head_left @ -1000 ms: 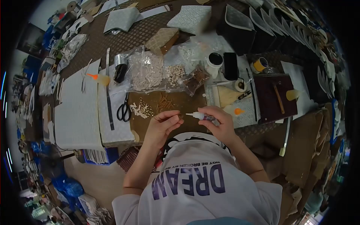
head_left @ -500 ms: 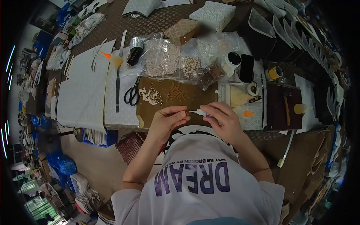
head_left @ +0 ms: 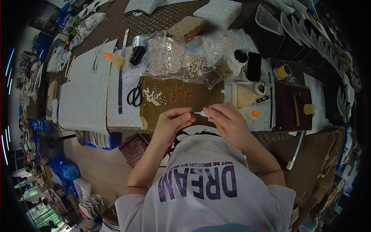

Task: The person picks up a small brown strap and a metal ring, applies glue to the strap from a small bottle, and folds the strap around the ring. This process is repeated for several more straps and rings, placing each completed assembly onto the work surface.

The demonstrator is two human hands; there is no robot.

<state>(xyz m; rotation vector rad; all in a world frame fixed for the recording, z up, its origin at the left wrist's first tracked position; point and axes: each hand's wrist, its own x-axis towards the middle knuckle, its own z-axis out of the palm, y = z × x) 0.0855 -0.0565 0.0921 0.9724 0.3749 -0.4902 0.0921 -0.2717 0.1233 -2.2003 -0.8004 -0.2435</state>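
Observation:
My left hand (head_left: 172, 120) is closed in a pinch at the table's front edge, gripping a small brown piece (head_left: 193, 114) that is mostly hidden by the fingertips. Facing it, my right hand (head_left: 228, 121) is wrapped round a small white glue bottle (head_left: 205, 114). The bottle lies nearly level, and its thin nozzle points left, its tip right at the brown piece. Beyond both hands, on a brown board (head_left: 154, 114), lie a pile of small brown strips (head_left: 180, 92) and a pile of pale strips with shiny metal bits (head_left: 155, 95).
Black scissors (head_left: 135, 96) lie left of the piles. Plastic bags of small parts (head_left: 166, 58) fill the back. At right are a white mug (head_left: 237, 62), an orange-tipped bottle (head_left: 251, 113) and a hammer (head_left: 296, 110). Another orange-tipped bottle (head_left: 114, 58) lies back left.
My right hand has shifted slightly and its fingers now cover more of the glue bottle. The nozzle stays at the brown piece, and my left hand has barely moved.

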